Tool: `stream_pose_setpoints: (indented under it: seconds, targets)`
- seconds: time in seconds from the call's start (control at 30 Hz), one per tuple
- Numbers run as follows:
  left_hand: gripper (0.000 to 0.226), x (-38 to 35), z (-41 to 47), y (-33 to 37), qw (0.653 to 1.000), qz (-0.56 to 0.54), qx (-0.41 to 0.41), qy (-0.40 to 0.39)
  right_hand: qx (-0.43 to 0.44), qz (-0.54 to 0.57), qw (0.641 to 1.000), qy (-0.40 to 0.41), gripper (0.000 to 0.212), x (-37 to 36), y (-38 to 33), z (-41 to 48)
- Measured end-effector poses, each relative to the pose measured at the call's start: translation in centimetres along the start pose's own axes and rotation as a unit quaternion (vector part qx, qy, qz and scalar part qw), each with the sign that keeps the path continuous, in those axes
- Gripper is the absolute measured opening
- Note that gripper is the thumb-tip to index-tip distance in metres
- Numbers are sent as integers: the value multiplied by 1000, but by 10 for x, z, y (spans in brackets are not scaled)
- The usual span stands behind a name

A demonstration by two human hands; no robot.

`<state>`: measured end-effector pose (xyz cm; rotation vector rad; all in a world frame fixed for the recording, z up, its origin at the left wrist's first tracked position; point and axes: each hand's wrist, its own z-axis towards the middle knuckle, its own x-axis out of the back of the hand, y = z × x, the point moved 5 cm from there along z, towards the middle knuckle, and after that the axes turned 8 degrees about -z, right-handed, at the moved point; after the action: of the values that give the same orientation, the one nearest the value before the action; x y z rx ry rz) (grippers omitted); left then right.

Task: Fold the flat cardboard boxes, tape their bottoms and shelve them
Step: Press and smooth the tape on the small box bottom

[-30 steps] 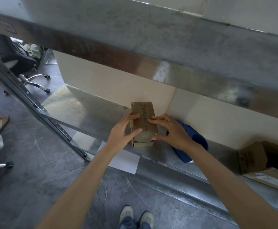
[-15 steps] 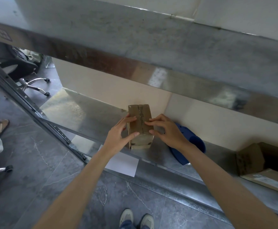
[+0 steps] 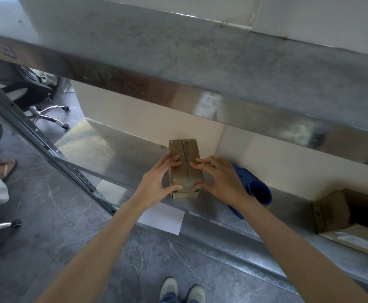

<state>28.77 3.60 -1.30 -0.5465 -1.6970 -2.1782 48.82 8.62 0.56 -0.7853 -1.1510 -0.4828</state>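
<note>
A small folded brown cardboard box (image 3: 185, 154) with a seam along its top stands on the lower metal shelf (image 3: 121, 154), its far end near the cream wall. My left hand (image 3: 156, 182) grips its left side, with fingers over the top and the thumb at the near end. On the other side my right hand (image 3: 220, 180) grips it the same way. The fingertips of both hands nearly meet on the box's top.
A blue clog (image 3: 255, 189) lies on the shelf just right of the box, behind my right hand. An open cardboard box (image 3: 331, 213) sits far right. The upper shelf (image 3: 200, 62) overhangs. At left are a slanted shelf post (image 3: 47, 147), an office chair (image 3: 45, 112) and a person's foot (image 3: 6, 169).
Both hands keep hold of the box, which stays at about the same spot on the shelf. My fingertips have drawn closer together on its top.
</note>
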Motion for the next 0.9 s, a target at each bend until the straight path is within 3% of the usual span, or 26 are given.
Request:
stream_pose_setpoints:
  seconds: [0.2,0.4,0.63,0.9]
  targets:
    - [61,-3,1,0,1000,2,2,15,-25,11,997,69,62,-5,-11,1]
    - [72,19,11,5,993,90,1,-82,-2,40,998,-51,74,6,-1,9]
    - [66,18,19,3,991,116,-32,-67,-7,56,998,-5,68,7,1,11]
    - [79,26,24,2,988,121,-9,-101,-19,65,997,-41,72,8,-1,10]
